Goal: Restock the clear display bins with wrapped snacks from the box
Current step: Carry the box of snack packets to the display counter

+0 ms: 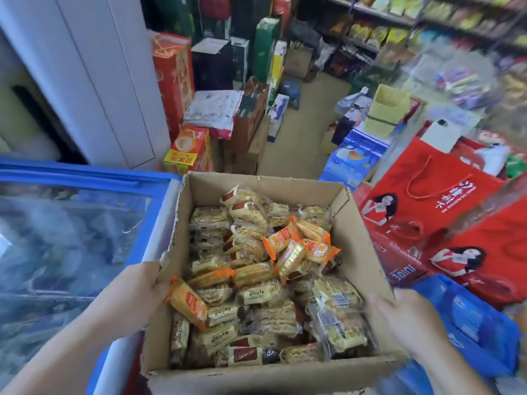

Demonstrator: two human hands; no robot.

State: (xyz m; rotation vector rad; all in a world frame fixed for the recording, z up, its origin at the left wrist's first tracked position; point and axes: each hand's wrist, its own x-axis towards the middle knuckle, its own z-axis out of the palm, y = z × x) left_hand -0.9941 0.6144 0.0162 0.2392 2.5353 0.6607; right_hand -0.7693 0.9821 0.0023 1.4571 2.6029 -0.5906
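Both hands hold an open cardboard box point(356, 238) from either side, seen from the head camera looking down. Left hand point(137, 292) grips the left wall at a torn stretch of rim. Right hand point(405, 320) lies against the right wall near the front corner; it is blurred, so I cannot tell whether its fingers curl round the cardboard or only press.

Inside the box, wrapped snacks point(256, 280) lie loose and heaped: pale clear packets and a few orange ones. A blue-framed glass freezer point(71, 238) sits just to the left, and red gift bags point(427, 195) crowd the right. The clear display bins cannot be made out with certainty; the upper right is smeared.

Likely risks: the torn rim could give under the load, or a tilt could spill packets. Cartons crowd the floor ahead, inviting a stumble.
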